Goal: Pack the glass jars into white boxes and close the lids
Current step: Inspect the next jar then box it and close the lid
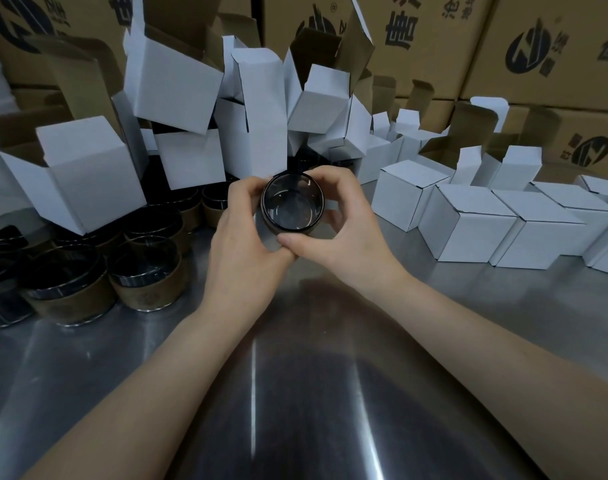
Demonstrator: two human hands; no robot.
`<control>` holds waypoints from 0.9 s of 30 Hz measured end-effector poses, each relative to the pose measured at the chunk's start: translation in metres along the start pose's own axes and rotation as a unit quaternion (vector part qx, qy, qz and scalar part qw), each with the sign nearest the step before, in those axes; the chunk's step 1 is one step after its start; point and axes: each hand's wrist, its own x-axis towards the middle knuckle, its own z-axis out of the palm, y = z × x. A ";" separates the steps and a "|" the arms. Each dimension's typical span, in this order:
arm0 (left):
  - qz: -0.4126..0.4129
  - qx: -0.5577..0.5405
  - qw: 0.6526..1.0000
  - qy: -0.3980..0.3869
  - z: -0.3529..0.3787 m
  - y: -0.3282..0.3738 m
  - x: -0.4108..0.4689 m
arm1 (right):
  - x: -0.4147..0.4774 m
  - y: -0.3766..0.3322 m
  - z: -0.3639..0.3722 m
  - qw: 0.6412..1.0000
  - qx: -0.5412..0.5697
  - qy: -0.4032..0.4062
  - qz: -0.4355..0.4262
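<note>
A dark glass jar (292, 204) with a brown sleeve is held above the steel table (295, 393), its round mouth facing me. My left hand (242, 244) grips its left side and my right hand (347, 230) grips its right side, thumbs meeting under it. Several more jars (141, 271) with brown sleeves stand at the left. Behind the held jar is a pile of open white boxes (254, 126), flaps up. Closed white boxes (468, 230) sit in a row at the right.
Large brown cartons (524, 39) with black printing are stacked along the back. More open white boxes (517, 164) stand behind the closed row. An open white box (88, 174) leans over the jars at the left.
</note>
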 end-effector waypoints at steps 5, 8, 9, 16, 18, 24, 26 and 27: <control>0.007 -0.002 1.000 0.008 0.000 0.001 0.000 | 0.000 0.000 -0.001 0.999 -0.033 -0.002 -0.021; 0.008 -0.006 1.000 0.004 0.000 0.001 -0.001 | 0.000 0.000 -0.001 0.998 -0.052 -0.001 -0.034; 0.009 -0.007 1.000 0.002 0.000 0.002 -0.001 | -0.001 0.000 -0.002 0.998 -0.057 -0.001 -0.037; -0.001 -0.040 0.999 -0.012 0.000 0.006 0.000 | -0.002 -0.003 -0.005 0.993 -0.102 -0.010 -0.055; -0.012 -0.058 0.998 -0.018 -0.001 0.006 0.000 | -0.002 -0.004 -0.006 0.992 -0.107 -0.012 -0.059; -0.071 -0.143 0.987 -0.032 0.002 0.007 0.001 | -0.002 -0.003 -0.006 0.996 -0.076 -0.021 -0.047; -0.080 -0.155 0.984 -0.034 0.003 0.006 0.002 | -0.001 -0.002 -0.008 0.997 -0.057 -0.028 -0.039; -0.084 -0.159 0.983 -0.033 0.002 0.006 0.002 | 0.000 -0.001 -0.009 0.998 -0.042 -0.035 -0.031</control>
